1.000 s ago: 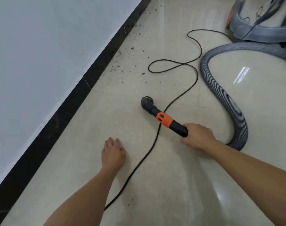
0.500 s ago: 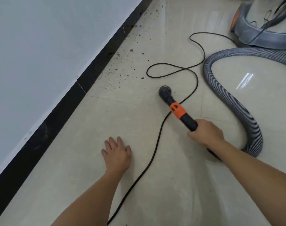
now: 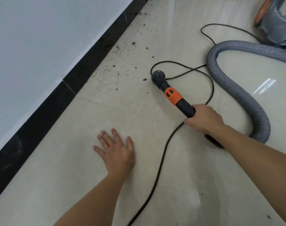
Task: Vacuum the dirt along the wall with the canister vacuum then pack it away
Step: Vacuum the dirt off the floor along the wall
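Pale tile floor (image 3: 57,176), white wall (image 3: 41,38) on the left, black skirting (image 3: 83,74) at its foot. Canister vacuum (image 3: 276,26) is cut off by the top-right corner: we only get part of a grey shell and an orange bit, both blurred. Where the grey ribbed hose (image 3: 237,88) joins the wand is hidden under our right forearm. Black power cord (image 3: 161,160) loops round the nozzle end, disappears behind our right hand and runs off the bottom edge; neither end is visible. Nozzle mouth faces the floor, so we can't see into it.

Right hand (image 3: 204,119) grips the black wand (image 3: 184,106) at its rear, fingers curled round it and mostly out of sight underneath. Orange collar (image 3: 173,96) sits just ahead of the grip. Round nozzle head (image 3: 157,77) is down at the floor, just right of the dirt (image 3: 119,69), dark crumbs scattered along the skirting toward the top of frame. One crumb lies just beside the head.

Left hand (image 3: 117,152) is flat on the tile, fingers straight and spread, holding nothing, well apart from the wand. The cord runs between our two hands.
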`<state>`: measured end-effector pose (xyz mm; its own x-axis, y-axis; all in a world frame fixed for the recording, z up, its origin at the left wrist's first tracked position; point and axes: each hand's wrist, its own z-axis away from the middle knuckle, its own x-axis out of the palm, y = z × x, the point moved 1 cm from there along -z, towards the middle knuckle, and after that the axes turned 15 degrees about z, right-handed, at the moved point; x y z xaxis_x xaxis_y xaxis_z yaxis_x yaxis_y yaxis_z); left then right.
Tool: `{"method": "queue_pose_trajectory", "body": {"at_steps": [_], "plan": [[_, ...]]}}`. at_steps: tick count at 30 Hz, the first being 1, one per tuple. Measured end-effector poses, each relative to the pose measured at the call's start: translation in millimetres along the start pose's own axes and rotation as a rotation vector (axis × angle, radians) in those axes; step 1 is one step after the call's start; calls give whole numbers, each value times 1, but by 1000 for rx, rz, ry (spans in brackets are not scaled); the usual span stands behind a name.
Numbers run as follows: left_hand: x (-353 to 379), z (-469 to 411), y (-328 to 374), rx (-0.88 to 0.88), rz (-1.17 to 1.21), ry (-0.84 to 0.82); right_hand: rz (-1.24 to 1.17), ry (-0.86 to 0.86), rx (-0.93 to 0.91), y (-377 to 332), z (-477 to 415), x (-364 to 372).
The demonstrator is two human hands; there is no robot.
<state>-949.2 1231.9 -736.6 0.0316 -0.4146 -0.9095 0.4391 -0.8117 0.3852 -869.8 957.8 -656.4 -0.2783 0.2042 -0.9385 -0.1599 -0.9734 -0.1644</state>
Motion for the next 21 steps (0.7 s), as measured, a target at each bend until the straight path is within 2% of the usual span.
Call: {"method": "queue_pose_trajectory", "body": {"at_steps": [4, 7, 10, 14, 16, 21], "plan": [[1, 0, -2, 7, 5, 17, -28, -8, -2, -18, -47, -14], [0, 0, -3, 8, 12, 23, -28, -34, -19, -26, -49, -18], [-2, 1, -2, 4, 3, 19, 41, -66, -106, -29, -9, -12], [-5, 2, -4, 18, 5, 11, 194, -154, -330, -30, 77, 16], [-8, 11, -17, 54, 4, 11, 236, -173, -370, -26, 92, 20], [-14, 37, -45, 82, 4, 45, 122, -73, -71, -4, 45, -5]]}}
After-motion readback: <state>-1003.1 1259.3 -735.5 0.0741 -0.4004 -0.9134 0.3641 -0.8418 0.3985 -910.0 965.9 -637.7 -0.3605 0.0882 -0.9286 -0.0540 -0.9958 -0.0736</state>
